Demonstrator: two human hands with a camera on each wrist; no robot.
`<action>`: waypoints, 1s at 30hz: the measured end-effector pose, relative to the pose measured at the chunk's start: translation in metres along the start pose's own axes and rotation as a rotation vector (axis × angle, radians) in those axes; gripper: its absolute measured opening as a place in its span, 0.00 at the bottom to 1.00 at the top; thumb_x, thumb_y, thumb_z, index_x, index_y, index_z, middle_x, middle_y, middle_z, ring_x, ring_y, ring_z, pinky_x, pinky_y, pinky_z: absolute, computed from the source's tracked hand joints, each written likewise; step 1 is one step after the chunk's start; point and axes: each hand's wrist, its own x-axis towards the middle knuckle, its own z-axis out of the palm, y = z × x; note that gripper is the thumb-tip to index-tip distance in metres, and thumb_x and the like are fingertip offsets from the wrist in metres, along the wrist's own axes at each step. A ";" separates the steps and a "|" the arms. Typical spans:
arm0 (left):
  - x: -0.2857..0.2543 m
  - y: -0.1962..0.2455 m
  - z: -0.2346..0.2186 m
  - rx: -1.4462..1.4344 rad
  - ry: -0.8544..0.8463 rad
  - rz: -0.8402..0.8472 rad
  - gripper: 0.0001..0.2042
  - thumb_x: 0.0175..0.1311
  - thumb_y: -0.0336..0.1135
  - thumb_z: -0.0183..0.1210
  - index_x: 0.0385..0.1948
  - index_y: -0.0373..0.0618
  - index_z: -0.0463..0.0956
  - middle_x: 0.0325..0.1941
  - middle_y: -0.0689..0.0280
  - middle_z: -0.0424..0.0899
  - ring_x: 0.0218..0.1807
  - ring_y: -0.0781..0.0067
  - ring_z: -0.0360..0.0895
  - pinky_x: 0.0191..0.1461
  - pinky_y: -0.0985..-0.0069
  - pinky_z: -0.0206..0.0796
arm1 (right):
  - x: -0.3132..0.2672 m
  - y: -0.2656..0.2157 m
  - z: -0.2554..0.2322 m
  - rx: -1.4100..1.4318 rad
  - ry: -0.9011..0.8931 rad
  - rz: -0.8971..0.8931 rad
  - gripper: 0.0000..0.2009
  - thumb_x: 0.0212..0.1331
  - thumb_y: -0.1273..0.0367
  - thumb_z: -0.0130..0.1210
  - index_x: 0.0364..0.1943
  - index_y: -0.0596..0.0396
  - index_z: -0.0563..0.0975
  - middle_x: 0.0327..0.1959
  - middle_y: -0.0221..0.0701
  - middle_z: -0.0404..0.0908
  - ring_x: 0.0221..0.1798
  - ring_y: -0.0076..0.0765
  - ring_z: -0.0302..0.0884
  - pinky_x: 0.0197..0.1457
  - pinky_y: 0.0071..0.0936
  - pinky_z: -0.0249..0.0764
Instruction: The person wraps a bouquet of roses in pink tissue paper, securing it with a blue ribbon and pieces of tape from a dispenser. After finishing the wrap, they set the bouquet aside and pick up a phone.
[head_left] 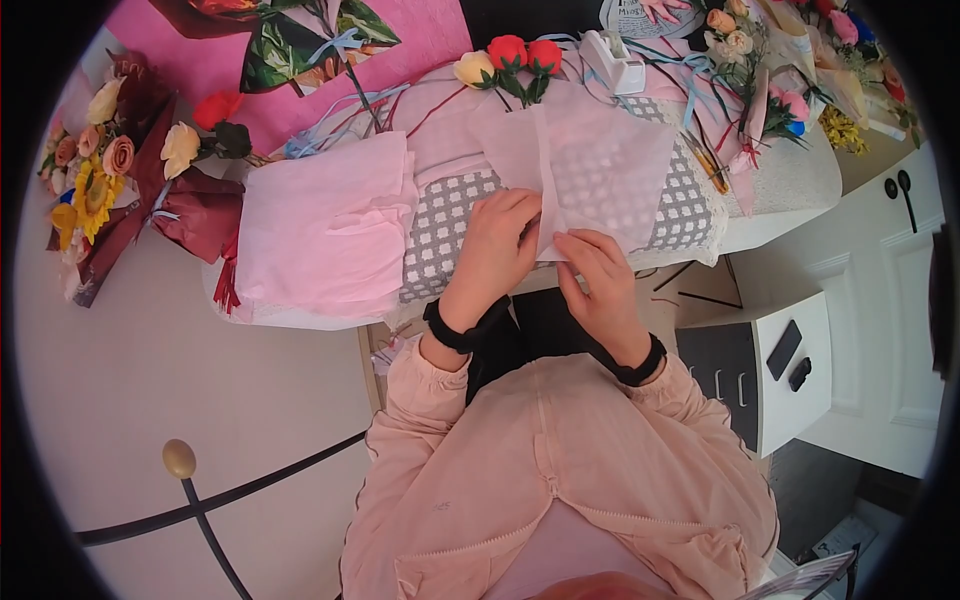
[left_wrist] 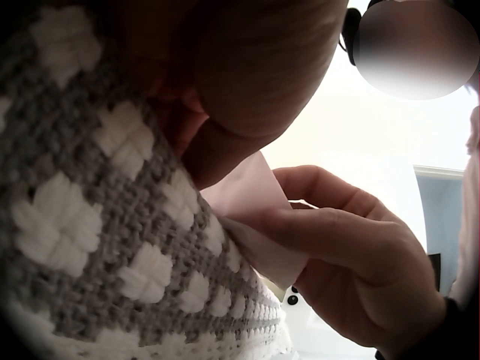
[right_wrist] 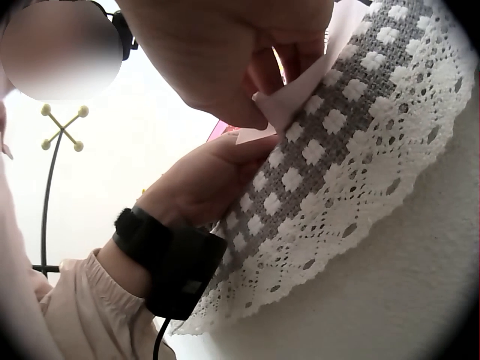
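Note:
A thin, see-through pale pink sheet of wrapping paper (head_left: pixel 612 165) lies over the checked cloth, with a folded strip along its left part. My left hand (head_left: pixel 497 245) grips the sheet beside that strip, fingers curled. My right hand (head_left: pixel 600 280) pinches the near edge of the paper between thumb and fingers, close by the left hand. In the left wrist view the right hand (left_wrist: pixel 360 259) holds a raised corner of the paper (left_wrist: pixel 251 195). The right wrist view has the right hand (right_wrist: pixel 240 60) above the left hand (right_wrist: pixel 210 180), both at the paper's edge.
A stack of pale pink sheets (head_left: pixel 320 225) lies left on the grey-and-white cloth (head_left: pixel 440 225). Red and cream artificial roses (head_left: pixel 508 55) and a white tape dispenser (head_left: pixel 612 62) lie behind. Bouquets (head_left: pixel 95 180) stand at both sides. An orange-handled tool (head_left: pixel 712 172) lies right.

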 end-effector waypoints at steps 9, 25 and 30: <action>0.005 0.002 0.001 -0.005 -0.018 -0.006 0.14 0.51 0.30 0.62 0.41 0.44 0.79 0.39 0.65 0.78 0.45 0.61 0.73 0.48 0.65 0.59 | 0.002 0.006 0.001 -0.032 0.063 0.065 0.14 0.43 0.83 0.58 0.38 0.60 0.79 0.37 0.35 0.78 0.37 0.42 0.73 0.39 0.34 0.72; 0.015 -0.004 0.009 0.148 -0.023 -0.004 0.18 0.55 0.25 0.53 0.49 0.44 0.78 0.36 0.61 0.74 0.44 0.59 0.71 0.45 0.66 0.58 | 0.002 0.011 0.002 -0.122 -0.054 -0.032 0.17 0.43 0.80 0.57 0.43 0.62 0.80 0.49 0.35 0.80 0.48 0.43 0.75 0.48 0.37 0.72; 0.024 -0.005 0.004 0.074 -0.081 -0.054 0.15 0.59 0.28 0.53 0.48 0.41 0.78 0.36 0.57 0.75 0.42 0.54 0.72 0.45 0.63 0.61 | 0.003 0.005 -0.001 -0.174 -0.114 -0.040 0.17 0.46 0.77 0.59 0.45 0.61 0.80 0.50 0.33 0.80 0.51 0.41 0.74 0.51 0.37 0.69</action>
